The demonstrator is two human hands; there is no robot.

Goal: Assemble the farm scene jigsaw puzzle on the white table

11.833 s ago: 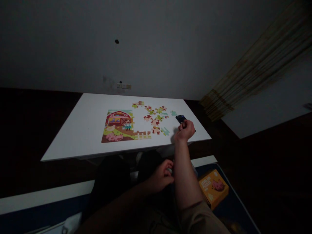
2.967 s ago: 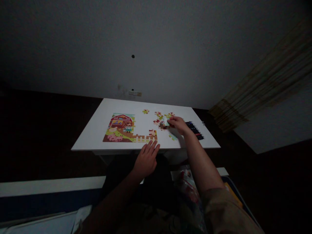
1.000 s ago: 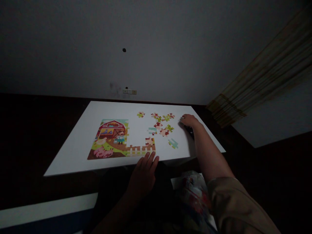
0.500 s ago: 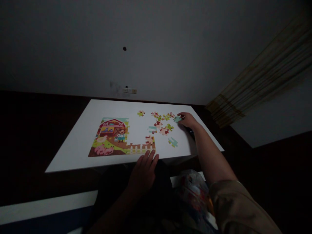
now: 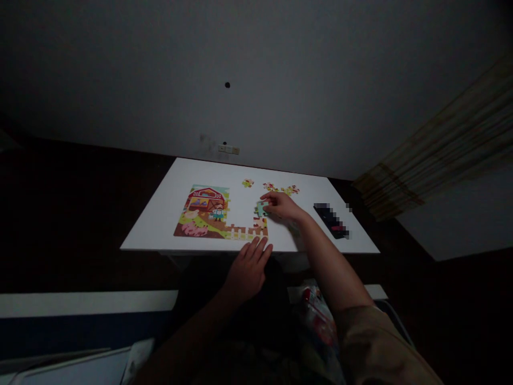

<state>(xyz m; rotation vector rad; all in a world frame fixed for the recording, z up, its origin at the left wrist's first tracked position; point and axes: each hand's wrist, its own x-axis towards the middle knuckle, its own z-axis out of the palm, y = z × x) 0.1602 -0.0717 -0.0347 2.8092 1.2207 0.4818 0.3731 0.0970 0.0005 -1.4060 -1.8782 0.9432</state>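
Observation:
A jigsaw puzzle [image 5: 200,214] with a red barn and pink pigs lies on the white table [image 5: 152,224], its left side and bottom row joined. My right hand [image 5: 282,206] pinches a light-blue puzzle piece [image 5: 262,208] just above the joined pieces at the puzzle's right edge. Whether that piece touches the ones below cannot be made out. My left hand [image 5: 249,267] rests its outstretched fingers on the table's front edge, by the fence pieces [image 5: 248,233]. Several loose pieces [image 5: 290,190] lie behind my right hand, which partly hides them.
One loose piece [image 5: 248,183] sits apart at the back of the table. A dark, partly pixelated object [image 5: 331,220] lies to the right of my forearm. Below the table, a clear plastic bag [image 5: 318,315] is near my right side. A wall [image 5: 280,107] stands behind.
My right hand has carried the light-blue piece left and nearer, from the loose pieces to the puzzle's right edge. My left hand stays at the table edge. The view has shifted.

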